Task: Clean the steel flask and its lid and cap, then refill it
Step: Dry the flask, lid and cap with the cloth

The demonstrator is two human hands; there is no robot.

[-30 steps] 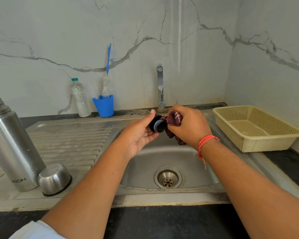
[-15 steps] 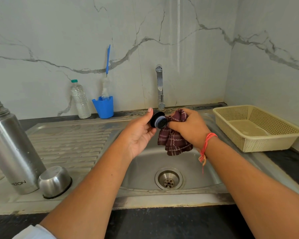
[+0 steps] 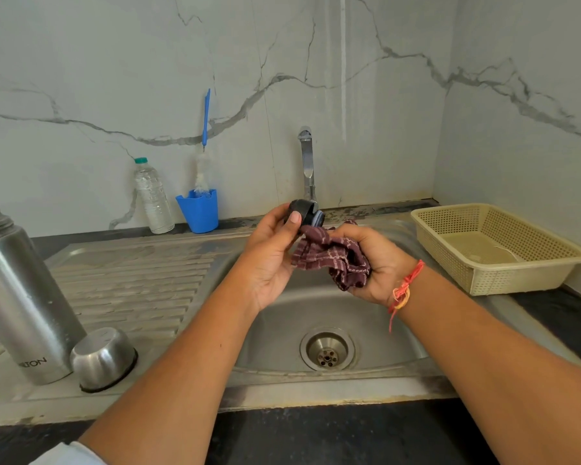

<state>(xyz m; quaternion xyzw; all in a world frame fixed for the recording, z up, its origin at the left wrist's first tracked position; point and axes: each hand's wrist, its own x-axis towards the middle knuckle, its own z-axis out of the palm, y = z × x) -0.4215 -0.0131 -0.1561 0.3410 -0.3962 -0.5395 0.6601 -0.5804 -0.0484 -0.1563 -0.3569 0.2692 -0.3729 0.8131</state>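
My left hand (image 3: 270, 260) holds the small black flask lid (image 3: 305, 212) by its fingertips above the sink basin (image 3: 366, 323). My right hand (image 3: 379, 263) grips a bunched maroon checked cloth (image 3: 332, 258) just below and right of the lid, touching its underside. The steel flask (image 3: 21, 297) stands upright and open on the drainboard at the far left. Its steel cap (image 3: 103, 359) rests upside down beside the flask's base.
A tap (image 3: 306, 162) rises behind the basin. A blue cup (image 3: 198, 211) with a bottle brush and a clear plastic water bottle (image 3: 153, 196) stand at the back wall. A beige plastic basket (image 3: 497, 246) sits at the right. The ribbed drainboard (image 3: 138, 280) lies left of the basin.
The cloth has dropped from around the lid to below it, and my right hand turned palm up. My left hand has raised and tilted the lid, baring its blue-grey end.
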